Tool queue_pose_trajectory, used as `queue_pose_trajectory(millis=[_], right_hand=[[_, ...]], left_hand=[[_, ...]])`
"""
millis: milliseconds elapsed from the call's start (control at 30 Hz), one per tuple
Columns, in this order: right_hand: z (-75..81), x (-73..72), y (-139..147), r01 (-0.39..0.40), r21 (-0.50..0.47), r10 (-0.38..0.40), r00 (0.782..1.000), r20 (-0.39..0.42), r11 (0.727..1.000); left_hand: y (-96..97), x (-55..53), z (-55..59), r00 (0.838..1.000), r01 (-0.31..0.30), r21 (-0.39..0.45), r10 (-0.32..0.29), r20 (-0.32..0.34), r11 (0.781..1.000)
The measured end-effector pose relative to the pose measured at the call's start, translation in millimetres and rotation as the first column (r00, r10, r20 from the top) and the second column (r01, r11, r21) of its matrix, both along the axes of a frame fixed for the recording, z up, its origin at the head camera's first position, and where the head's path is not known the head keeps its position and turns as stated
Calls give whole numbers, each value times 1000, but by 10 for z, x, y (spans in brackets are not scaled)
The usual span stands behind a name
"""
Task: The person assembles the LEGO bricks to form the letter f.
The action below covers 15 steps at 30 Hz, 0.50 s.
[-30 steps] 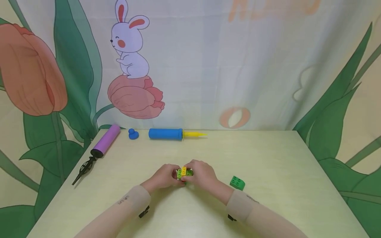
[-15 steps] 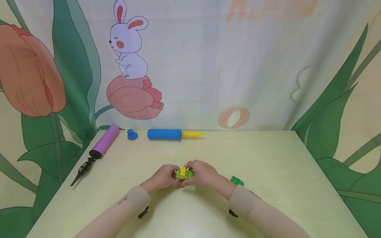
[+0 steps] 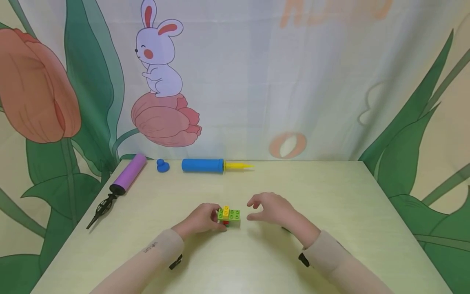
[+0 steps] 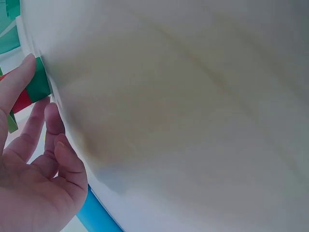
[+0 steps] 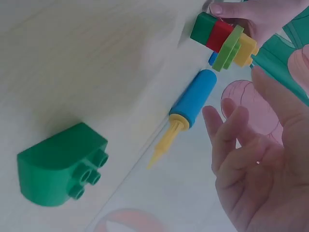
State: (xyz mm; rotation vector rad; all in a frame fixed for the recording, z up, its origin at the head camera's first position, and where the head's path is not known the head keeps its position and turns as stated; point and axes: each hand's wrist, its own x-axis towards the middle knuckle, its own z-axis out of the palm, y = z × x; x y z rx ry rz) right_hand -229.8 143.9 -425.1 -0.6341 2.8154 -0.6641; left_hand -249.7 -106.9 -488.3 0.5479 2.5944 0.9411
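Note:
My left hand (image 3: pixel 201 217) grips the lower part of a small stack of toy building bricks. From the bottom up, the right wrist view shows a dark green brick (image 5: pixel 203 27), a red brick (image 5: pixel 219 36), a light green plate (image 5: pixel 227 50) and a yellow brick (image 5: pixel 246 50). In the left wrist view, thumb and a finger sit on either side of the dark green brick (image 4: pixel 39 82). To the right of the stack, my right hand (image 3: pixel 272 208) is apart from it, fingers loosely bent around nothing. A curved green brick (image 5: pixel 60 162) lies on the table, hidden by the right arm in the head view.
Along the table's back edge lie a blue hand pump (image 3: pixel 203 165) with a yellow nozzle and a small blue knob-shaped piece (image 3: pixel 162 165). A purple pump (image 3: pixel 130 172) with a black nozzle lies at the left edge. Behind hangs a printed curtain (image 3: pixel 312 81).
My right hand has let go of the brick stack and moved right, its arm now covering the curved green brick. The left hand keeps its hold in the same place.

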Motion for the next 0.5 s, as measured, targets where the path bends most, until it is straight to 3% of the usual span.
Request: queue_pose_trajectory(millis=[300,500], right_hand=[[13,223,250,142,48,-137,987,-81,989],[-90,308,409,190,64,-186,981,-53,980]], left_hand=[[-16,0,-35,1000,5,51,-5,2,999],[-7,7,-36,1000,-9,55,10,-3,998]])
